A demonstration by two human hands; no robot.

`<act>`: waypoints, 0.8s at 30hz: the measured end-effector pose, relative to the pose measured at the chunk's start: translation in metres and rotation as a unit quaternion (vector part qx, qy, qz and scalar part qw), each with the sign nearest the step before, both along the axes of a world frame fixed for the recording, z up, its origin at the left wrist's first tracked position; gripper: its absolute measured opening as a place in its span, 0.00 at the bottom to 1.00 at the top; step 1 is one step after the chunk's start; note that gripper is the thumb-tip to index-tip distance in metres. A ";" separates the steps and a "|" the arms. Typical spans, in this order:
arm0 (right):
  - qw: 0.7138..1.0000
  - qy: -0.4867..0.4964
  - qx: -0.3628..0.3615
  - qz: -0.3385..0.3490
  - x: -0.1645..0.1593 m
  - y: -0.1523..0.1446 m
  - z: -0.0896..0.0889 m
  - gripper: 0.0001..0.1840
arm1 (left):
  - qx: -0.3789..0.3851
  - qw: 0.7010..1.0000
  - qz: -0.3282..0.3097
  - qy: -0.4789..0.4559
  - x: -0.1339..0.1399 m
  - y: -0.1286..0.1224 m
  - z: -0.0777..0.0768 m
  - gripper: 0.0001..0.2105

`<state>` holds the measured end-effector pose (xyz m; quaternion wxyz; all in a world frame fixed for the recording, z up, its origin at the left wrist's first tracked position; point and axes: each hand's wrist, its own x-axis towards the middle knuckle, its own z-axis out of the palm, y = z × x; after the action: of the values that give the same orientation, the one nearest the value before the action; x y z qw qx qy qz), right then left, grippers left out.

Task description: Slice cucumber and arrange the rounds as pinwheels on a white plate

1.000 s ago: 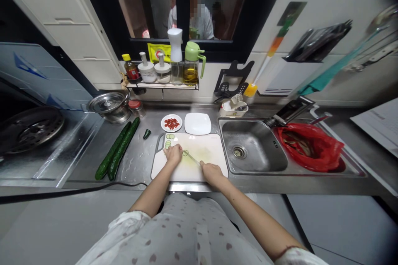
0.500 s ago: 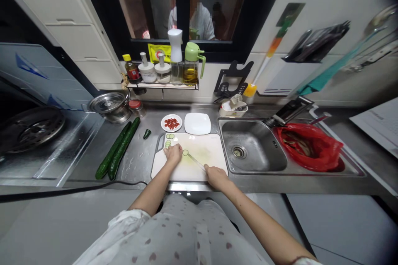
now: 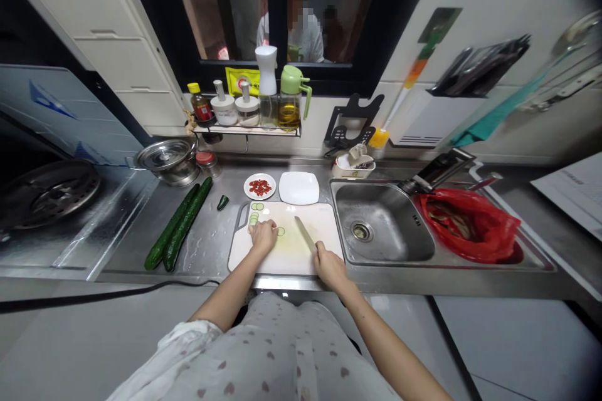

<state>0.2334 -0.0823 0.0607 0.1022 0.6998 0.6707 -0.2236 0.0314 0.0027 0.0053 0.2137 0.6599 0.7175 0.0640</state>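
My left hand [image 3: 264, 236] rests on the white cutting board [image 3: 296, 260] with its fingers bent down. Whatever lies under those fingers is hidden. Right beside them a thin cucumber slice [image 3: 281, 232] lies flat on the board. More cucumber slices [image 3: 254, 217] are by the board's upper left corner, just past the left hand. My right hand [image 3: 329, 265] is closed round the handle of a knife [image 3: 305, 234]. The blade points up and to the left, apart from the slice and the left hand.
Two whole cucumbers [image 3: 181, 225] and a cucumber end [image 3: 222, 202] lie left of the board. Behind it are a plate of chopped red pepper pieces [image 3: 260, 187] and a white plate [image 3: 298, 188]. A sink [image 3: 383, 219] and a red plastic bag [image 3: 498, 232] are on the right.
The knife has moved away from the cucumber slice and swung to point more steeply away from me. My left hand has stayed almost in place.
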 end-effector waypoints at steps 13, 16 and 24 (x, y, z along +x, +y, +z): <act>1.000 -0.011 -0.004 -0.025 -0.005 0.023 -0.009 0.16 | 0.030 0.996 -0.066 0.054 0.012 -0.008 0.003 0.14; 1.000 -0.008 -0.010 -0.024 -0.004 0.023 -0.011 0.17 | 0.010 0.998 -0.049 0.045 0.012 -0.003 0.003 0.12; 1.000 -0.011 -0.015 -0.015 -0.005 0.025 -0.015 0.17 | 0.000 1.000 -0.010 0.000 0.012 0.004 0.006 0.06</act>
<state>0.2286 -0.0576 0.0455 0.1166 0.7108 0.6552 -0.2279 0.0437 0.0068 0.0117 0.2148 0.6670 0.7107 0.0620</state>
